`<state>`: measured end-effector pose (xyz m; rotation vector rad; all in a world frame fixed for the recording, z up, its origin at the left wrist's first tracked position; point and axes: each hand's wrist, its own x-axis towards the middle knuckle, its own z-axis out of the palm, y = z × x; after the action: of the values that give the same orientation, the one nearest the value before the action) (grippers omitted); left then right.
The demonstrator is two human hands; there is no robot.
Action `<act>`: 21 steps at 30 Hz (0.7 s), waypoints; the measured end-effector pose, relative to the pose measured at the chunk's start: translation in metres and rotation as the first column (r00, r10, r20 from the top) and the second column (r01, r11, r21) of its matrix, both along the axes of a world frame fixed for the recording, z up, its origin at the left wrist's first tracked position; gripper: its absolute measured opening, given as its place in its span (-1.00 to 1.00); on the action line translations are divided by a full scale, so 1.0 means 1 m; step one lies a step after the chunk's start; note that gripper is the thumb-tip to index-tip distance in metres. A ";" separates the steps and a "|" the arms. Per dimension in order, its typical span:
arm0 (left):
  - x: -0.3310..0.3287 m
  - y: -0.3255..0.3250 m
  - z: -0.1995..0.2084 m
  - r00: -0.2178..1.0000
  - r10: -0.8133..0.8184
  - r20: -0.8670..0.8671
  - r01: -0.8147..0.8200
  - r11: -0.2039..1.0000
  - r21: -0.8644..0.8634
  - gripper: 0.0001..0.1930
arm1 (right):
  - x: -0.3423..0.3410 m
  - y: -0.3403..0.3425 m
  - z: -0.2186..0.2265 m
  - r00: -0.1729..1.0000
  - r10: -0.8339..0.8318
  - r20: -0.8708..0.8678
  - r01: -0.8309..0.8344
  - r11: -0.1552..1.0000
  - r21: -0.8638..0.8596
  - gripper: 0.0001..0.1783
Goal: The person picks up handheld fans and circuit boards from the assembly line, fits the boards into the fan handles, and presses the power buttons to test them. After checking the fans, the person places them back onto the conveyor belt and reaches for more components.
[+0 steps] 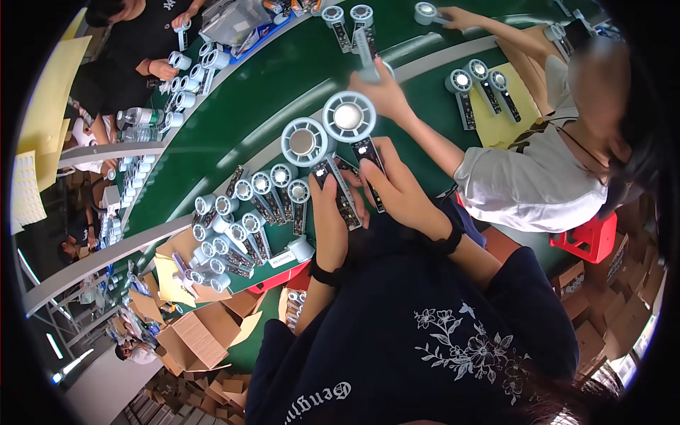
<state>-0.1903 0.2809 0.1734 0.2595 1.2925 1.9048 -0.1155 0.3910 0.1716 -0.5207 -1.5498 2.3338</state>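
Note:
Two handheld fans with round pale blue heads and exposed dark circuit boards along their handles are held up side by side. My left hand [333, 219] is closed round the handle of the left fan [304, 143], whose hub looks greyish. My right hand [399, 185] grips the handle of the right fan [349, 117], which sits slightly higher and has a bright hub. The two fan heads are close together. Left of my hands, a cluster of similar fans [251, 223] lies on the green table [212, 170], with boards showing on several handles.
At right, a co-worker in a light shirt [531, 173] reaches over the green conveyor belt [283, 78], where more fans lie. Fans rest on a yellow sheet [499, 127] there. Open cardboard boxes [195, 336] stand at lower left, and a red stool [586, 239] at right.

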 end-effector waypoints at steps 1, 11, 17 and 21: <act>-0.001 0.003 -0.004 1.000 0.014 0.020 -0.012 0.998 -0.067 -0.68 | 0.000 0.004 -0.005 0.998 0.021 0.054 -0.020 1.000 -0.006 -0.65; -0.024 0.054 -0.108 0.966 -0.196 0.167 0.247 0.887 -0.390 -0.69 | 0.014 0.067 -0.115 0.896 0.065 0.440 -0.061 0.998 -0.021 -0.54; -0.005 0.133 -0.176 0.905 -0.385 0.180 0.425 0.825 -0.374 -0.57 | 0.040 0.107 -0.177 0.815 -0.292 0.500 0.237 0.956 0.171 -0.52; 0.011 0.176 -0.218 0.851 -0.522 0.061 0.495 0.755 -0.430 -0.55 | 0.053 0.136 -0.217 0.722 -0.591 0.360 0.202 0.678 0.707 -0.47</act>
<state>-0.1796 0.4569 -0.0443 0.3966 1.4672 1.1202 -0.0625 0.5268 -0.0452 -1.3054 -2.0431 1.2177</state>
